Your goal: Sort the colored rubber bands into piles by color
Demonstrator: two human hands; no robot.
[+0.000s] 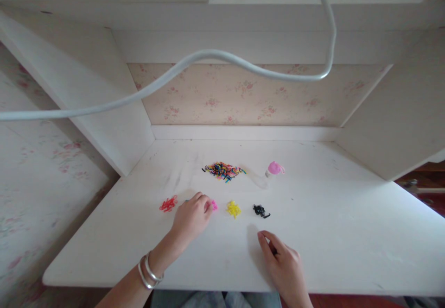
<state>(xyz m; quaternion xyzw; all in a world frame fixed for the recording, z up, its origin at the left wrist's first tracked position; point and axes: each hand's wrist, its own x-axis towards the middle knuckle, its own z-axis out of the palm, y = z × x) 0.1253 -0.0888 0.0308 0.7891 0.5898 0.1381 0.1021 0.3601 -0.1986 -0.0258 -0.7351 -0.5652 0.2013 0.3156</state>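
My left hand (193,213), with two silver bangles on its wrist, is at the pink rubber bands (214,204) and hides part of them. Its fingers are bent together; whatever they hold is hidden. Left of it lies a pile of red rubber bands (168,204). To its right are yellow rubber bands (233,209) and black rubber bands (260,210). My right hand (282,258) rests near the front of the table, below the black pile. Thumb and forefinger meet at the tips, and I cannot make out anything between them.
Behind the small piles lies a mixed heap of coloured rubber bands (224,171). A small pink-topped object (275,168) stands to its right. A white cable (215,55) hangs across the view above the white table (333,234). White side panels (389,113) flank it.
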